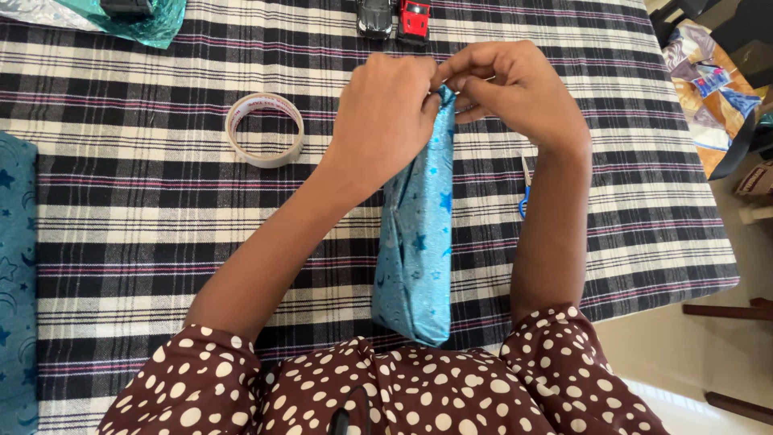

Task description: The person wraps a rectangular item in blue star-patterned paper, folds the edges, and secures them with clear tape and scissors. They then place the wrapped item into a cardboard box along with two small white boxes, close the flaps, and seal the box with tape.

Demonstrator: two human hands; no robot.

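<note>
We have the wrapped parcel (415, 250) mostly covered: its long body is closed in shiny blue star-print paper, and only the far end looks unfinished. There our left hand (382, 121) and right hand (515, 93) meet, both pinched shut on the bunched paper at that end. The parcel lies lengthwise in the middle of the desk (161, 217), its near end by our lap. A tape roll (265, 129) sits to the left, scissors (525, 189) to the right, two toy cars (394, 18) at the far edge.
</note>
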